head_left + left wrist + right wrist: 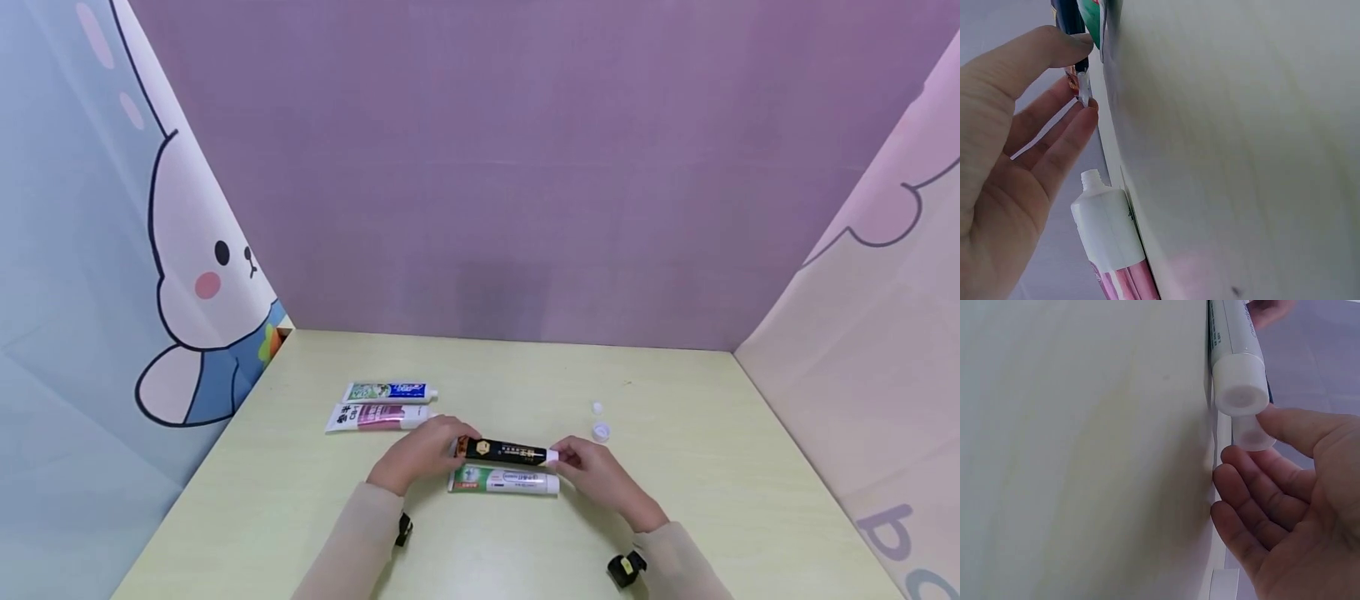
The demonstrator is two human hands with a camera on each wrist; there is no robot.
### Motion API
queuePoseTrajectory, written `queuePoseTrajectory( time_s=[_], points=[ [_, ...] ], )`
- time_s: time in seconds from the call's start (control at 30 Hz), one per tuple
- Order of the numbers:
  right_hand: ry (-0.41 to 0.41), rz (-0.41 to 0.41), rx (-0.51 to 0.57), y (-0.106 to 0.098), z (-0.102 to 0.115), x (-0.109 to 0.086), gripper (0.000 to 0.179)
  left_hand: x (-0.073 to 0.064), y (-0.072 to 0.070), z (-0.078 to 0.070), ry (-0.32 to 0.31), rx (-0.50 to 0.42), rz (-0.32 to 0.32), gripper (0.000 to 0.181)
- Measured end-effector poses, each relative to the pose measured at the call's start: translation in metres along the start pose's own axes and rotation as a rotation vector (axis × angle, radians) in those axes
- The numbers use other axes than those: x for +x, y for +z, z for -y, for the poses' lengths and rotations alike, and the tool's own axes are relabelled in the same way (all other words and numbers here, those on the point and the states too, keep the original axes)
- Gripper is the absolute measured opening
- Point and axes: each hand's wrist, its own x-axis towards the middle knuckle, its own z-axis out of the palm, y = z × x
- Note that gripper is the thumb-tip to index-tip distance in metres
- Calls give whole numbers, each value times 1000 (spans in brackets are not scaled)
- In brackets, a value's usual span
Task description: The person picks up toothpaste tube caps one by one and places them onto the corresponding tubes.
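Observation:
My left hand (pixel 427 450) pinches the flat tail end of a black toothpaste tube (pixel 510 452) between thumb and fingers. At the tube's other end, the thumb and forefinger of my right hand (pixel 596 473) hold its white cap (pixel 1252 432). Just in front of it lies a green and white toothpaste tube (pixel 517 482) with its white cap (pixel 1241 384) on. Beside my left hand is a pink and white tube (pixel 378 419), whose bare threaded nozzle (pixel 1091 180) shows in the left wrist view.
Behind the pink tube lies a blue and green tube (pixel 386 392). Two loose white caps, a larger one (pixel 601 432) and a smaller one (pixel 597 407), rest beyond my right hand. A purple panel (pixel 495 208) closes off the back of the pale table (pixel 300 500).

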Motion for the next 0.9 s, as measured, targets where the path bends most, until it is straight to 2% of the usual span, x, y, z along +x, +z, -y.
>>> queuePoseTrajectory(
  time_s=[0.2,0.53,0.9],
  points=[
    [26,9,-17,1,-2,1,17,2,0,0,-21,-26,46,41],
    [29,16,-44,-2,1,4,18,2,-3,-1,3,-12,49,37],
    [51,18,-48,-2,1,5,21,-1,-5,-2,-4,-54,54,33]
  ],
)
